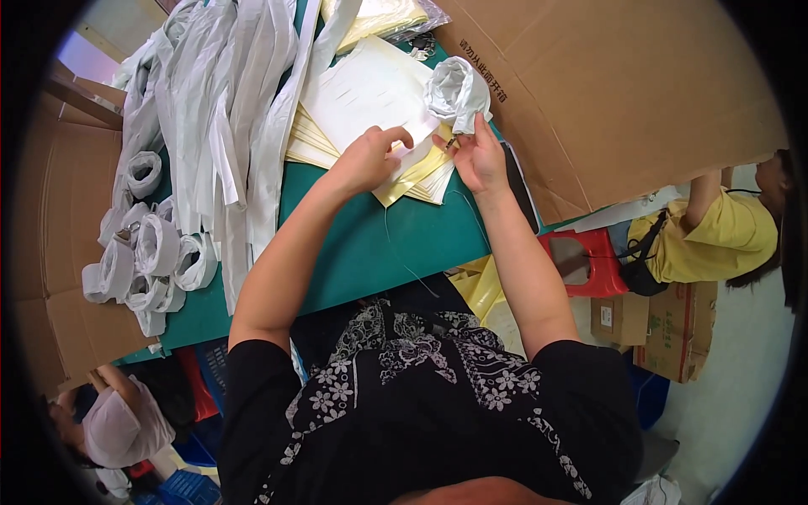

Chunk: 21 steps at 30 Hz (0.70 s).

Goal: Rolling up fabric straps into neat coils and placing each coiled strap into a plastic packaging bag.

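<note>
My left hand (pixel 370 160) hovers over a stack of white and pale yellow sheets (pixel 358 88), its fingers loosely curled and apart, with nothing visible between them. At the stack's right side, my right hand (pixel 481 160) is closed on the lower end of a rolled white fabric strip (pixel 454 88). A small dark and gold item shows by the right fingers, too small to name. Between the hands lies a shiny yellow strip (pixel 412 178) on top of the sheets. Loose threads trail from the stack over the green table (pixel 353 244).
Long white strips (pixel 244 109) hang across the table's left side. Several white rolls (pixel 156 244) are heaped beside them. Cardboard panels (pixel 614 93) stand at left and right. A plastic-wrapped yellow pack (pixel 383 21) lies at the back. Other people sit at both sides, near a red stool (pixel 585 261).
</note>
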Tool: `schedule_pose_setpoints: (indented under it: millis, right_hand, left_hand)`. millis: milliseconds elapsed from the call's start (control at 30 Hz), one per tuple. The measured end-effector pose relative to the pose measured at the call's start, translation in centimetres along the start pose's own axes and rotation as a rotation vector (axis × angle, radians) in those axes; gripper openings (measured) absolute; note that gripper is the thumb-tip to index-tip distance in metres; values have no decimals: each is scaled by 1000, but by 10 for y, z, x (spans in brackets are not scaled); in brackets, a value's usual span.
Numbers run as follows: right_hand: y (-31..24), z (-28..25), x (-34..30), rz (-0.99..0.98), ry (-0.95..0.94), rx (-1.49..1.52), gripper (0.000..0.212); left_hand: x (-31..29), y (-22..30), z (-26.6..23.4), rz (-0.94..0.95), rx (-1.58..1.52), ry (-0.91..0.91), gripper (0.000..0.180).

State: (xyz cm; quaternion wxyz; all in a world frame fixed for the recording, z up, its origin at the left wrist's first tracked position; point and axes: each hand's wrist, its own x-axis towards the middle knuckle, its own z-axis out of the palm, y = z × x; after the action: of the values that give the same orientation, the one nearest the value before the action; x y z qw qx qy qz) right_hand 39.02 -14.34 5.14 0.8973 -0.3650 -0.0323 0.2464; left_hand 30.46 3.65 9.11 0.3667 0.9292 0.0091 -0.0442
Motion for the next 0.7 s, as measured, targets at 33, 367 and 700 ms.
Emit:
schedule_pose_setpoints:
  millis: [33, 367, 700]
  right_hand:
    - [0, -1, -1, -9, -13, 27, 31]
    - [5, -11, 2, -11, -41, 43, 30]
    - [8, -14, 8, -5, -79, 1, 38]
  left_hand:
    - [-1, 1, 0, 4, -3, 0, 24]
    - [5, 13, 9, -170, 115, 36, 27]
    - [-14, -6, -17, 138, -58, 231, 14]
